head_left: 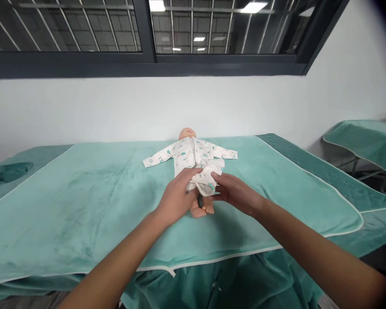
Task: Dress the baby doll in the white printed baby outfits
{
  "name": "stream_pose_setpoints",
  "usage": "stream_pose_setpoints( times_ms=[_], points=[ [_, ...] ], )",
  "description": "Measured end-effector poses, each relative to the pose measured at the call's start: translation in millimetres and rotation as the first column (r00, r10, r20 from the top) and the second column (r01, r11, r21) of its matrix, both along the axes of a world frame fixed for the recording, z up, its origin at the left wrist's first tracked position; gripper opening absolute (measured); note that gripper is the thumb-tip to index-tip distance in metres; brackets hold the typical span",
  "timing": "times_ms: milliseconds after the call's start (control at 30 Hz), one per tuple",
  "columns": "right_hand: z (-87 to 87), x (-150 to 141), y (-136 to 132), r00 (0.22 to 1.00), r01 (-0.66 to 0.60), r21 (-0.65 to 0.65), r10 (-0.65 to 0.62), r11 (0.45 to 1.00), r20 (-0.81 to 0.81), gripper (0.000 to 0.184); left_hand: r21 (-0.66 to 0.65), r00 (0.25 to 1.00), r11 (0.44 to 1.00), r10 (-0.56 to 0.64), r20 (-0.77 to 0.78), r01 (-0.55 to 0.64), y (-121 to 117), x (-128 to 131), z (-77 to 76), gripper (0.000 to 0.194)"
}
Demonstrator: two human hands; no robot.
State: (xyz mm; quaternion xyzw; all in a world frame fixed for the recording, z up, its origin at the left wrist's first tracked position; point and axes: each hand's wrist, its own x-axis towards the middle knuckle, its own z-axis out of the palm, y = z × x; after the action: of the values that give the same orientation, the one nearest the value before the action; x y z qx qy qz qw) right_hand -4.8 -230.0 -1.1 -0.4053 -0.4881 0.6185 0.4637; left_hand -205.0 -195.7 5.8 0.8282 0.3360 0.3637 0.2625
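Observation:
A baby doll (187,132) lies on its back on a green blanket (109,193), head toward the wall and feet toward me. It wears a white printed shirt (183,153), its sleeves spread to both sides. Over the doll's legs, bunched white printed cloth, seemingly baby pants (206,177), is gripped from both sides. My left hand (180,195) is closed on its left edge, thumb on top. On the right edge, my right hand (236,193) pinches it between thumb and fingers. The doll's bare feet (202,209) show below the cloth, with a small dark patch between the legs.
A darker green cover (309,163) lies under the blanket and hangs over the front edge. At the far left is a folded dark green cloth (9,171). Another green-covered surface (369,139) stands at right. Behind are a white wall (116,109) and a barred window.

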Motion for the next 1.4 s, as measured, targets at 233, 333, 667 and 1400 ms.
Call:
stream_pose_setpoints(
  times_ms=[233,333,667,1400],
  points=[
    [45.7,3,7,0.714,0.138,0.603,-0.501,0.786,0.489,0.021,-0.073,0.996,0.994,0.088,0.011,-0.087,11,-25,63.7,0.037],
    [75.8,-9,8,0.684,-0.005,0.760,-0.553,0.650,0.476,0.029,-0.044,0.996,0.996,0.078,-0.038,-0.080,8,-23,82.4,0.039],
    [122.5,-20,2,0.712,-0.276,0.897,-0.554,0.344,0.431,0.019,-0.047,0.989,0.993,-0.112,-0.093,0.108,-23,-21,120.3,0.040],
    [139.5,-7,-4,0.894,-0.275,0.434,0.063,0.858,0.443,0.044,-0.290,0.794,0.945,0.056,0.605,0.154,-21,-2,118.6,0.021]
  ],
)
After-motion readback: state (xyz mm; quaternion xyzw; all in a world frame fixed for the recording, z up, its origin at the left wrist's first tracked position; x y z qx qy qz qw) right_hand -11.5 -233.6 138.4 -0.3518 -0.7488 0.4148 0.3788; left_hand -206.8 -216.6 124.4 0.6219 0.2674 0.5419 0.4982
